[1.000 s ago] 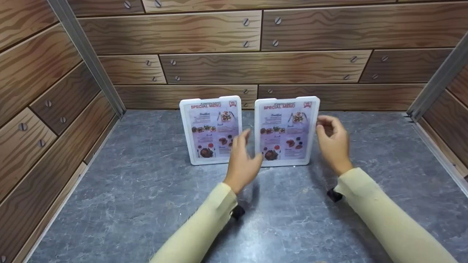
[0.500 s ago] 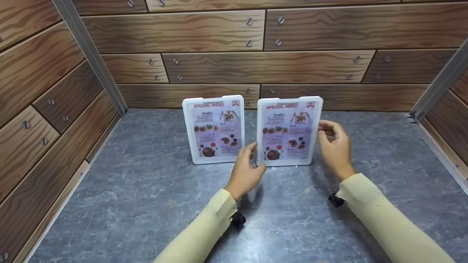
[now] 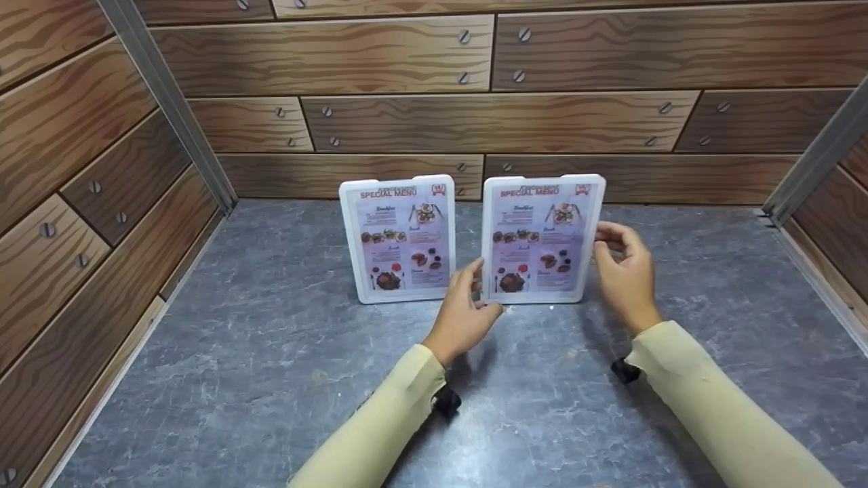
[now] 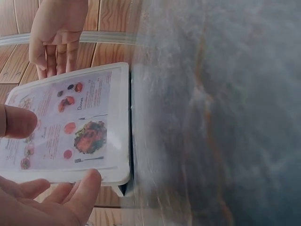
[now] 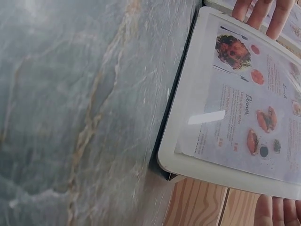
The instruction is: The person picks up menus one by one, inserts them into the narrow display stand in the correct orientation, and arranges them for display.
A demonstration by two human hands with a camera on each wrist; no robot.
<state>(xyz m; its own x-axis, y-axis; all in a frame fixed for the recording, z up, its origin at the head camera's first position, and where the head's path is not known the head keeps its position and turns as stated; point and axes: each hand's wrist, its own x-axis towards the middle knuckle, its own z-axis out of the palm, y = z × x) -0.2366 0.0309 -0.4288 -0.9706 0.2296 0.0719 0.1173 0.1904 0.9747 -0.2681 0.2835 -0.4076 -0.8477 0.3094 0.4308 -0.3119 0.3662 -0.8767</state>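
Observation:
Two white-framed menu stands stand upright side by side, both printed "Special Menu". My left hand is at the lower left edge of the right menu stand, its fingertips along the side and its thumb near the bottom corner. On the opposite side, my right hand touches the right edge with its fingers. In the right wrist view, left-hand fingers overlap the frame's rim. The left menu stand is held by neither hand, and its lower right corner lies close behind my left fingers.
The stands are on a grey marbled tabletop. Behind it rises a wood-plank patterned wall, with a similar wall on the left. Metal posts mark the corners.
My left hand has come from in front of the gap to the right stand's left edge. The right stand has shifted slightly back and to the right, and both hands have moved along with it.

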